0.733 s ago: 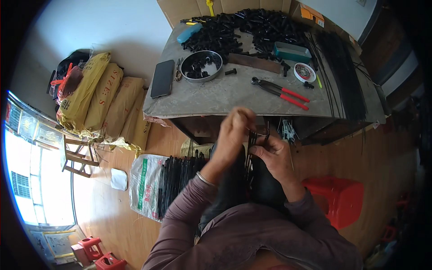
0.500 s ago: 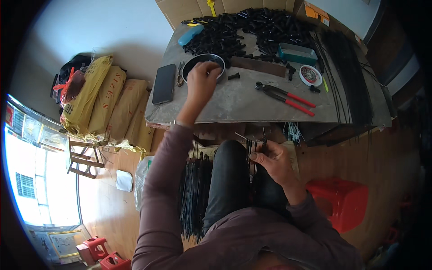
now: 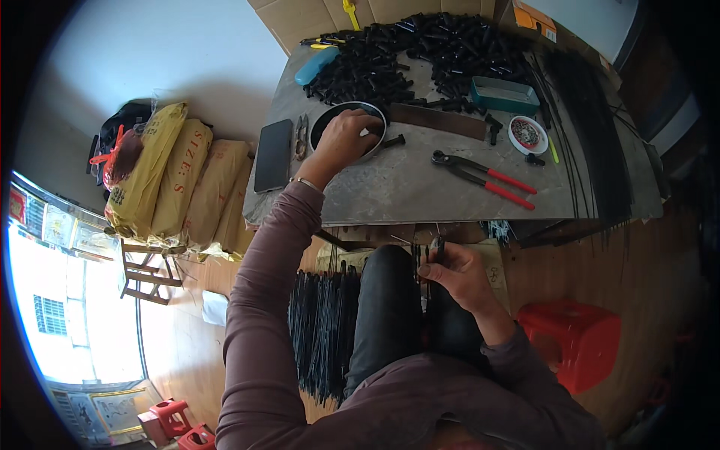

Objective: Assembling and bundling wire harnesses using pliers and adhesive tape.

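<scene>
My left hand (image 3: pixel 348 140) reaches over a dark round bowl (image 3: pixel 318 124) with a pale rim, on the near left of the table. Its fingers are curled down inside, and their tips and anything between them are hidden. Low between my knees, my right hand (image 3: pixel 459 274) is closed on several thin black rods (image 3: pixel 417 262), held roughly upright with the thumb pressed against them. To the right of the bowl lies a short black tube-like piece (image 3: pixel 393 141). Red-handled pincers (image 3: pixel 484 180) rest farther right.
A heap of black parts (image 3: pixel 457 52) covers the back of the grey table (image 3: pixel 390 191). Around the bowl are a phone (image 3: pixel 273 155), small snips (image 3: pixel 301 138) and a brown flat bar (image 3: pixel 439 121). Black rod bundles (image 3: pixel 325 330) stand beside my left leg; a red stool (image 3: pixel 574 341) is at right.
My left hand has lowered its fingers farther into the bowl. My right hand keeps its hold on the rods. The whole view has shifted slightly.
</scene>
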A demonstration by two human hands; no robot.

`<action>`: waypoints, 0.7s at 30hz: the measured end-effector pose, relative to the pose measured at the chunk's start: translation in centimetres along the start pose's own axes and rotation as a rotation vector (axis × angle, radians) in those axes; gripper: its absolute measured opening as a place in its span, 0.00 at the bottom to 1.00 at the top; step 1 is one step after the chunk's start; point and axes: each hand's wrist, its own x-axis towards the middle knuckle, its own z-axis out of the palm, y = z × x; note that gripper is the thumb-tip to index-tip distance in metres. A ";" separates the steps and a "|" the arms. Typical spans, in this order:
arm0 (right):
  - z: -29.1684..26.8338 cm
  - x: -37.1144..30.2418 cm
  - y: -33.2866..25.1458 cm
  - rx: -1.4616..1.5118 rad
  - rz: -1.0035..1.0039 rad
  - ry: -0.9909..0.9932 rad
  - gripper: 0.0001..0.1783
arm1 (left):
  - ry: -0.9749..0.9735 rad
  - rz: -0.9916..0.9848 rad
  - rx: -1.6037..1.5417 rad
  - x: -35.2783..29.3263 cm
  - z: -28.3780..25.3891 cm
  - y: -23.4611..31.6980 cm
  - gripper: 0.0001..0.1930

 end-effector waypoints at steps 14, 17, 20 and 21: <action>0.7 -1.0 -0.2 -0.126 -0.042 0.004 0.07 | -0.168 -0.334 -1.032 -6.4 -3.9 11.9 0.09; 0.6 -0.9 0.0 -0.098 -0.056 -0.046 0.07 | -0.191 -0.420 -1.171 -10.2 -2.5 14.4 0.09; 1.0 -1.3 0.4 -0.029 -0.048 -0.105 0.08 | -0.178 -0.398 -1.133 -13.5 -1.0 15.5 0.09; 1.1 -1.5 0.3 -0.012 -0.050 -0.141 0.09 | -0.165 -0.388 -1.129 -14.3 -0.6 15.9 0.10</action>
